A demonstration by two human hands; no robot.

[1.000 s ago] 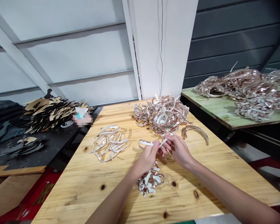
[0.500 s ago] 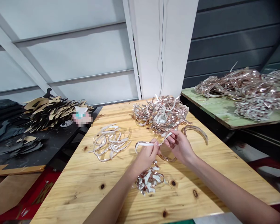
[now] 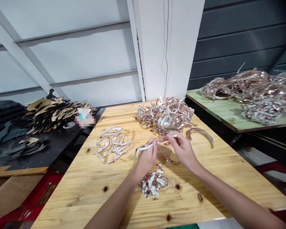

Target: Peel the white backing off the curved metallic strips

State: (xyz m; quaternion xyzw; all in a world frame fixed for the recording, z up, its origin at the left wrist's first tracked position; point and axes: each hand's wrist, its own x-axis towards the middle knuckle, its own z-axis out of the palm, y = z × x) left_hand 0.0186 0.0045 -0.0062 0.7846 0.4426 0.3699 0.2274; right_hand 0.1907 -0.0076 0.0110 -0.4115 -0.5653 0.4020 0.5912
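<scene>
My left hand (image 3: 146, 156) and my right hand (image 3: 181, 149) are both closed on one curved strip (image 3: 143, 147), white on one face and rose-gold on the other, held just above the wooden table (image 3: 90, 187). The strip's left end curls out past my left fingers; my right fingertips pinch its other end. A loose rose-gold arc (image 3: 166, 158) lies on the table under my hands. Behind them sits a tangled pile of rose-gold strips (image 3: 165, 115). A small heap of short offcuts (image 3: 153, 183) lies below my left wrist.
A flat spread of white-sided strips (image 3: 113, 144) lies at the table's left middle, and a curved stack (image 3: 201, 133) to the right of the pile. A green board (image 3: 228, 114) at right carries more strips. A dark bench (image 3: 38, 149) at left holds black and tan cut pieces.
Both hands have lifted and moved a little away from me with the strip, and they have drawn apart so the strip stretches out between them.
</scene>
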